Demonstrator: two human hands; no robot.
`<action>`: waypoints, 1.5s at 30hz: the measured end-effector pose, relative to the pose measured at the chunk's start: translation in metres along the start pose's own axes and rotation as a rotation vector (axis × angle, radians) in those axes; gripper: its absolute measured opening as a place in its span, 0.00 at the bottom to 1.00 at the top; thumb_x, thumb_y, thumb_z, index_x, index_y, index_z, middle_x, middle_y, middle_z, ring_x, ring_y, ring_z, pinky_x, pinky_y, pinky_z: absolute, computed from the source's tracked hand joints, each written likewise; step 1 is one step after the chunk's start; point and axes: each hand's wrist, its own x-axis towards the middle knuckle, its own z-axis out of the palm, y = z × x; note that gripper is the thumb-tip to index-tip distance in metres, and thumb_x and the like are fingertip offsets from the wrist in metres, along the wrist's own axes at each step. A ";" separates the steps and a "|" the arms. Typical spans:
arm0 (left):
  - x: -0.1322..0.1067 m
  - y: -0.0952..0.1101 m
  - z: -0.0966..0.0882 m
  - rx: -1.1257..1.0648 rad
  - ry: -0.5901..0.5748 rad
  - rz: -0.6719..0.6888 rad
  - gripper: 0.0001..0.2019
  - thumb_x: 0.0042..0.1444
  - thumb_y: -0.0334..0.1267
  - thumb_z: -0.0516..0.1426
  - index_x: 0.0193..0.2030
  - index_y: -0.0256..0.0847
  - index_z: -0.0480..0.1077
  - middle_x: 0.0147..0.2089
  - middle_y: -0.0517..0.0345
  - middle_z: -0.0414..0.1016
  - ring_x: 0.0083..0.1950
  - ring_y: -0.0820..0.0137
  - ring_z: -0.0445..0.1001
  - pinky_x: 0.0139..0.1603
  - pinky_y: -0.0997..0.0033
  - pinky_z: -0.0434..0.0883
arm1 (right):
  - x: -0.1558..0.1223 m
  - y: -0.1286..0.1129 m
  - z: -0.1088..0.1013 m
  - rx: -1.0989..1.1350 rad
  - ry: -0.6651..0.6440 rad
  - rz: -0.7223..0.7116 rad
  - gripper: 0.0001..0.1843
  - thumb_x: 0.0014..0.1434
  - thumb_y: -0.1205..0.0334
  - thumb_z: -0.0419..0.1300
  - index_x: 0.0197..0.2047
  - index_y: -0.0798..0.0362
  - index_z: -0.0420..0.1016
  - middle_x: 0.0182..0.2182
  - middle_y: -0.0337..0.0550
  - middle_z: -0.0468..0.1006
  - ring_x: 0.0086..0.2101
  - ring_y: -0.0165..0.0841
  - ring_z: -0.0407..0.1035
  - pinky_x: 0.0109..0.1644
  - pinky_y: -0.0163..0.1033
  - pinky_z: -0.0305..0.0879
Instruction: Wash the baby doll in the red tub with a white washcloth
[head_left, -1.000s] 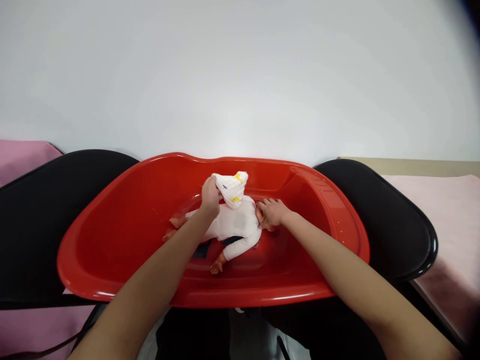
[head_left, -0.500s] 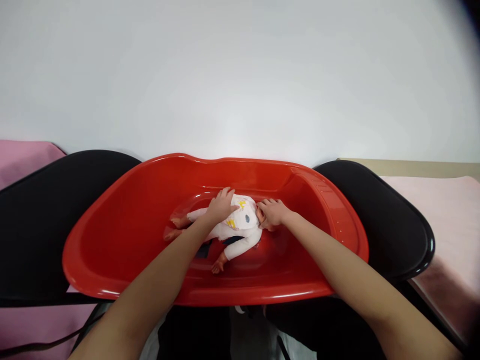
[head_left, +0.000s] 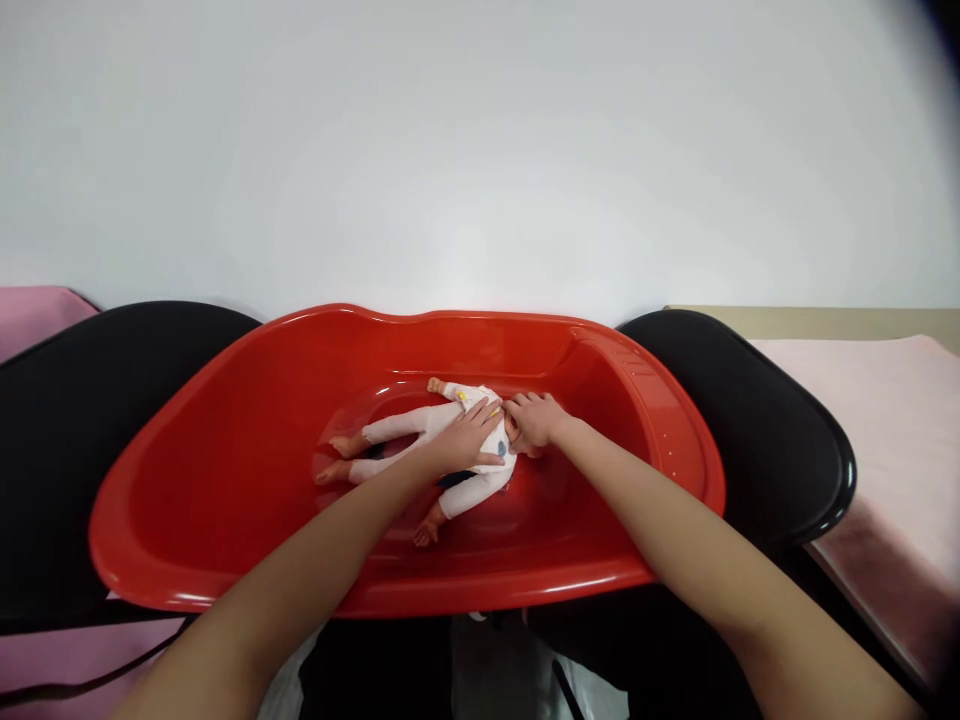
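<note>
A baby doll [head_left: 412,425] in a white outfit with yellow and grey prints lies on its back in a red baby bathtub [head_left: 195,450]. Its feet point left and its head lies to the right. My left hand [head_left: 470,437] rests on the doll's chest with the fingers spread flat. Over the doll's head lies my right hand [head_left: 538,420], fingers bent and covering most of the face. A dark patch of something [head_left: 455,479] shows beneath the doll's side; what it is I cannot tell.
The tub sits over a black tray-like surface [head_left: 780,430] that sticks out on both sides. Pink padded surfaces [head_left: 885,420] lie at far right and far left. A white wall [head_left: 480,150] stands behind. A dark cord [head_left: 90,685] runs at lower left.
My left hand has moved from the doll's far arm onto its chest, uncovering that arm and hand. My right hand stays at the head. The view has shifted slightly.
</note>
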 end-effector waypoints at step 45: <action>-0.152 -0.021 -0.118 0.830 -0.565 -0.439 0.29 0.64 0.20 0.50 0.69 0.41 0.73 0.71 0.41 0.71 0.73 0.55 0.70 0.72 0.57 0.63 | -0.007 -0.004 0.001 0.053 0.059 -0.016 0.51 0.52 0.42 0.73 0.74 0.52 0.64 0.68 0.64 0.67 0.68 0.58 0.61 0.72 0.65 0.54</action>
